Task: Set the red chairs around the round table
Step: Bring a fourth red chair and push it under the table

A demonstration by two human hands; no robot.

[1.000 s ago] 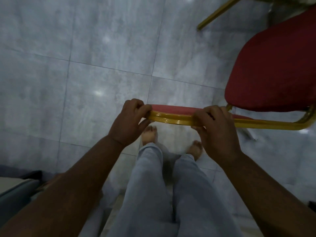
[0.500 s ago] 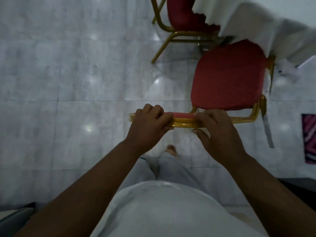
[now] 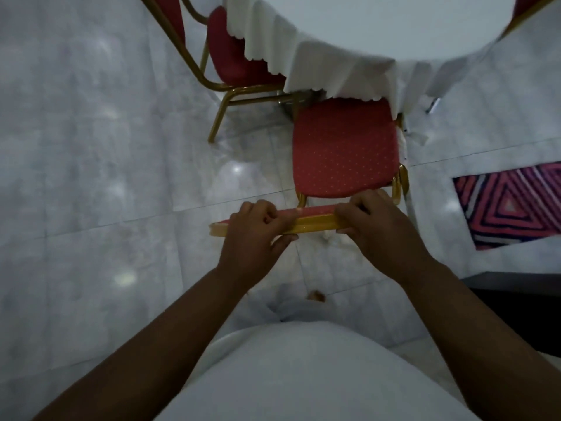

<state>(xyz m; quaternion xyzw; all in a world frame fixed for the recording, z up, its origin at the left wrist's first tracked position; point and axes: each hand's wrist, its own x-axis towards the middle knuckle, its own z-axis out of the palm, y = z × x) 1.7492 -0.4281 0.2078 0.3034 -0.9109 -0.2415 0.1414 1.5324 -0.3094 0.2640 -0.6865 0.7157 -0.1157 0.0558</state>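
Note:
A red chair (image 3: 344,151) with a gold frame stands in front of me, its seat's far edge just under the white cloth of the round table (image 3: 379,28). My left hand (image 3: 256,235) grips the top rail of its backrest (image 3: 312,221) near the left end. My right hand (image 3: 376,224) grips the same rail toward the right end. A second red chair (image 3: 235,60) stands at the table further left, its seat partly hidden by the cloth.
Grey tiled floor (image 3: 91,177) spreads out to the left. A pink patterned rug (image 3: 513,205) lies on the right, with a dark object (image 3: 522,305) below it. A gold chair frame (image 3: 528,15) shows at the top right corner.
The chair has moved toward the table with both hands on its backrest; the table and second chair have come into view and the seat now reaches the cloth's edge.

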